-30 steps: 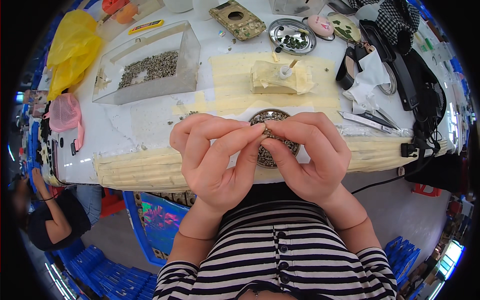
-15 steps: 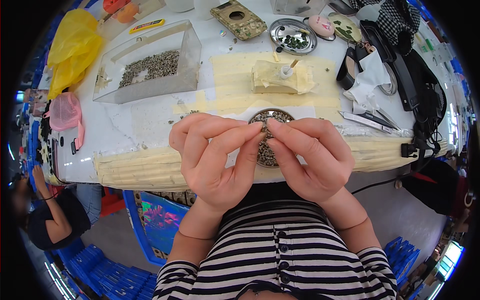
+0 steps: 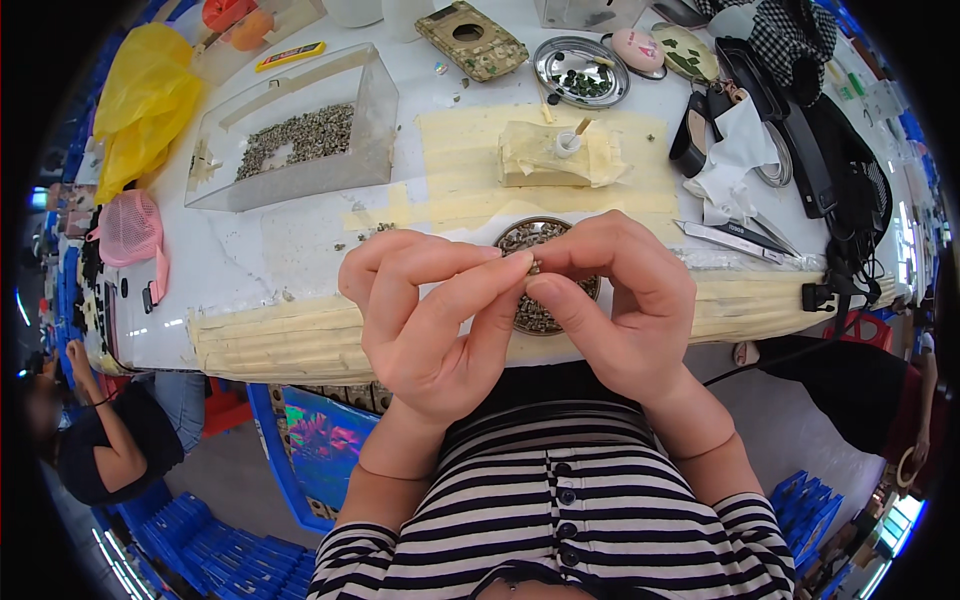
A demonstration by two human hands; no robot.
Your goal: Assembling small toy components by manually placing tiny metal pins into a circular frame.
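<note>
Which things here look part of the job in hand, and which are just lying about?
Likely in the job:
small part, at the fingertips of left hand and right hand
dish of small pieces, below them
box of similar-looking pieces, probably

Apparently just lying about:
yellow bag
pink mesh
camouflage piece
tweezers

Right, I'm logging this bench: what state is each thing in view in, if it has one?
Bare left hand: fingers bent; grip unclear
Bare right hand: thumb and forefinger curled inward; grip unclear
Round, dark-rimmed dish: holding small brownish-grey pieces
Clear rectangular plastic box: holding loosely spread similar pieces
Round silver metal tray: holding dark green bits
Small white cup: upright, thin brown stick inside
Translucent yellow plastic bag: crumpled
</note>
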